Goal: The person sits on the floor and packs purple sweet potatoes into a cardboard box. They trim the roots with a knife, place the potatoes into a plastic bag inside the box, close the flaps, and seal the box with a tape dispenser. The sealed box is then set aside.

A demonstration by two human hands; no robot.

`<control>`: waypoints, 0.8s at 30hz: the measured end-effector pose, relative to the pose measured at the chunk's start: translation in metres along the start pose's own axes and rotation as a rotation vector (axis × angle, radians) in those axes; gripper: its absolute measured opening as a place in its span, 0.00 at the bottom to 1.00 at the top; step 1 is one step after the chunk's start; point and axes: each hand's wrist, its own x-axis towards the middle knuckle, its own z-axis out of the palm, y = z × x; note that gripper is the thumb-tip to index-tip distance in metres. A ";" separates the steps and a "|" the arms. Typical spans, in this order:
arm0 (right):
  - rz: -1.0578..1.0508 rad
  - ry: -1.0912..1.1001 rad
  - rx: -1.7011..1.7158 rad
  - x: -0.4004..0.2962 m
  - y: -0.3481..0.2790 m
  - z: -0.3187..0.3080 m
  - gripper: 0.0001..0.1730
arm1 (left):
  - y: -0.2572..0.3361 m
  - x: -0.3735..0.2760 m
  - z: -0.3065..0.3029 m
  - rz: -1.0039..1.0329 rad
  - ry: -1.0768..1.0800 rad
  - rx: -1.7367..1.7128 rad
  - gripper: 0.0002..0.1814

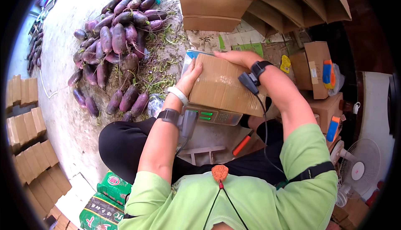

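A closed cardboard box [224,84] rests on a digital weighing scale [230,117], whose green displays are lit. My left hand [191,73] presses along the box's left side, near its far corner. At the far edge, my right hand [236,57] lies against the box with its thumb towards the left. Both hands hold the box between them. A strip of clear tape glints on its top. Below the scale, a red-handled tool [242,144] lies on the floor, its blade end partly hidden.
Purple radishes [117,38] lie heaped at the left on the floor, with leaf scraps [161,76] beside them. Empty cartons [216,4] stand beyond the scale. Stacked boxes [26,126] line the far left. At right are tape dispensers [328,73] and a fan [358,170].
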 end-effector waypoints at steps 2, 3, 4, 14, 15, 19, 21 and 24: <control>-0.119 0.211 0.008 -0.014 0.017 -0.004 0.35 | 0.002 0.003 0.002 -0.044 -0.027 -0.044 0.54; -0.240 0.346 0.023 -0.022 0.020 -0.002 0.30 | 0.003 0.005 0.001 -0.064 -0.034 -0.061 0.54; -0.361 0.481 0.039 -0.029 0.025 0.002 0.26 | 0.002 0.005 0.001 -0.049 -0.020 -0.051 0.54; -0.479 0.138 0.512 -0.032 0.097 0.194 0.22 | 0.011 -0.001 0.004 -0.007 -0.045 0.072 0.47; -0.354 0.200 0.454 -0.022 0.119 0.200 0.22 | 0.005 0.001 0.006 -0.019 -0.024 0.077 0.47; -0.232 0.221 0.305 -0.040 0.135 0.202 0.22 | 0.000 -0.001 -0.008 -0.009 0.048 0.109 0.48; -0.423 0.279 0.435 -0.069 0.137 0.189 0.24 | 0.001 0.001 -0.005 -0.018 0.039 0.074 0.47; -0.326 0.449 0.615 -0.064 0.150 0.179 0.23 | 0.004 0.003 0.002 0.002 0.009 0.077 0.45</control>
